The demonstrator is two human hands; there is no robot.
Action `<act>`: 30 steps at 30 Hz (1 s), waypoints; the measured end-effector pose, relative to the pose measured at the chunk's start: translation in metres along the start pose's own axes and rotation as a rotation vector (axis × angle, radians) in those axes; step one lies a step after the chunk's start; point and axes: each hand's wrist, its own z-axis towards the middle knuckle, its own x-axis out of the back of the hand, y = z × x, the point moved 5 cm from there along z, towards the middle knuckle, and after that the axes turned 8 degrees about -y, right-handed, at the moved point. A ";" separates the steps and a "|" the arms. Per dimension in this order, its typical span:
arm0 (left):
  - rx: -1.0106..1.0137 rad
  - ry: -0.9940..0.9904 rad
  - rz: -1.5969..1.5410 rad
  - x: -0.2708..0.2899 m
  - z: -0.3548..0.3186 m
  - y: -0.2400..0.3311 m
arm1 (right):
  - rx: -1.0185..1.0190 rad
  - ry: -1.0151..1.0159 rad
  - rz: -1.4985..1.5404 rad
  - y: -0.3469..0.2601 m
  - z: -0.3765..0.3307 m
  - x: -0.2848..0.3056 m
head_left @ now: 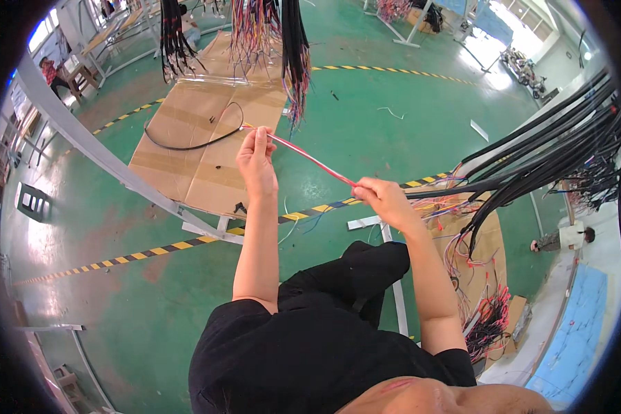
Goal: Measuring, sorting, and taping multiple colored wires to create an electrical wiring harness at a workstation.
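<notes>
Between my two hands a thin bundle of red and white wires (314, 160) is stretched in a slant. My left hand (257, 162) pinches its upper left end, where a black-sleeved cable (186, 148) begins and curls away to the left in a loop. Short coloured wire ends show beside those fingers. My right hand (386, 200) is closed round the lower right end of the red and white wires. Beyond that hand, a black cable and loose coloured wires (435, 207) run off to the right; whether they join the held bundle cannot be made out.
Black and coloured wire bundles (255, 34) hang ahead above flattened cardboard (193, 165). Thick black cables (552, 145) hang at the right over more cardboard (486, 241). A white metal beam (110, 152) crosses on the left. A grey stool (32, 203) and other people (571, 237) are farther off.
</notes>
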 end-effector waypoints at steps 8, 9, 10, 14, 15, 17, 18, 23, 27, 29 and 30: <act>-0.237 -0.401 0.559 -0.091 -0.040 0.060 | 0.684 0.432 0.111 -0.097 0.016 0.020; -0.246 -0.410 0.557 -0.093 -0.043 0.064 | 0.550 0.241 0.267 -0.102 0.020 0.020; -0.291 -0.399 0.546 -0.097 -0.048 0.073 | 0.410 0.049 0.420 -0.101 0.022 0.016; -0.312 -0.312 0.419 -0.089 -0.048 0.088 | 0.420 -0.006 0.434 -0.097 0.015 0.009; -0.284 -0.249 0.296 -0.082 -0.046 0.089 | 0.411 0.000 0.385 -0.094 0.013 0.007; -0.290 -0.163 0.199 -0.064 -0.031 0.099 | 0.394 0.009 0.339 -0.082 0.006 0.003; -0.301 -0.071 0.107 -0.054 -0.025 0.104 | 0.395 0.036 0.261 -0.076 0.002 -0.001; -0.172 -0.059 0.062 -0.026 -0.008 0.064 | 0.398 0.178 0.041 -0.066 -0.012 -0.001; -0.105 0.027 0.014 -0.005 0.006 0.037 | 0.349 0.283 -0.101 -0.043 -0.015 -0.008; -0.080 0.026 -0.007 -0.003 0.009 0.023 | 0.349 0.380 -0.152 -0.040 -0.019 0.000; -0.064 0.051 -0.030 -0.001 0.009 0.016 | 0.346 0.415 -0.204 -0.040 -0.022 0.005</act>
